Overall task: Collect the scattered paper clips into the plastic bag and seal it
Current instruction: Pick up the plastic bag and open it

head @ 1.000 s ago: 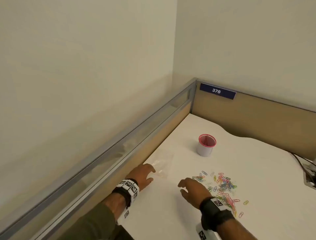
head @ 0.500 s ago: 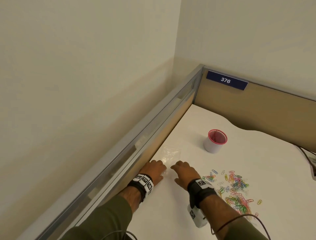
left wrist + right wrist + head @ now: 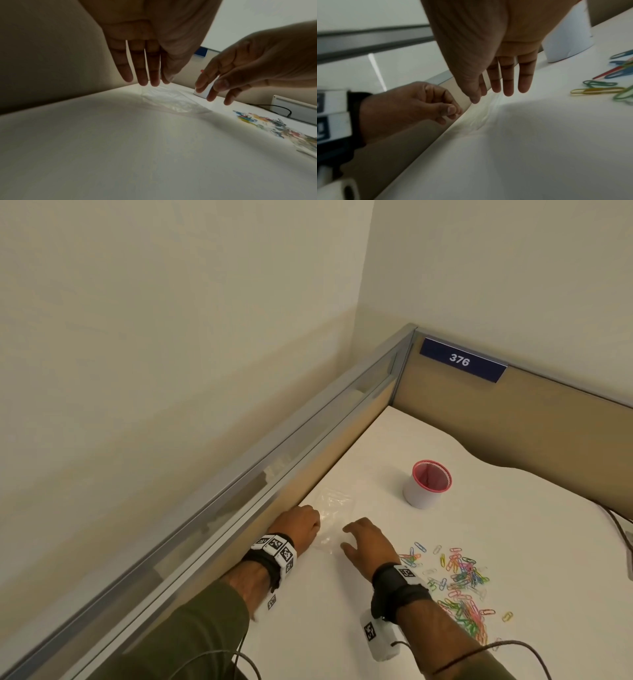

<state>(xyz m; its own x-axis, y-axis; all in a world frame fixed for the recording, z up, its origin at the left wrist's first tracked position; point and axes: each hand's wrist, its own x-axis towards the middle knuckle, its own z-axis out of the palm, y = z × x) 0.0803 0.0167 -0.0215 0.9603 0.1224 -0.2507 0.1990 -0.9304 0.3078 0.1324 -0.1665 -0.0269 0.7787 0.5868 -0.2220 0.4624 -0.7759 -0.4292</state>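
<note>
Compared with the frame half a second earlier, both hands sit slightly further apart at the near end of the plastic bag [image 3: 334, 508], and more of its clear film shows between them. The left hand [image 3: 298, 525] lies at the bag's left edge, beside the partition [image 3: 239, 494]. In the right wrist view its fingers [image 3: 444, 108] curl with the thumb against them; whether they pinch the film cannot be determined. The right hand [image 3: 368, 544] hovers at the bag's right edge, fingers [image 3: 204, 81] extended, spread and holding nothing. The bag lies flat on the white surface [image 3: 325, 611]. The paper clips [image 3: 459, 583] lie scattered to the right, beyond the right wrist. A pink-rimmed cup [image 3: 428, 484] stands behind them.
</note>
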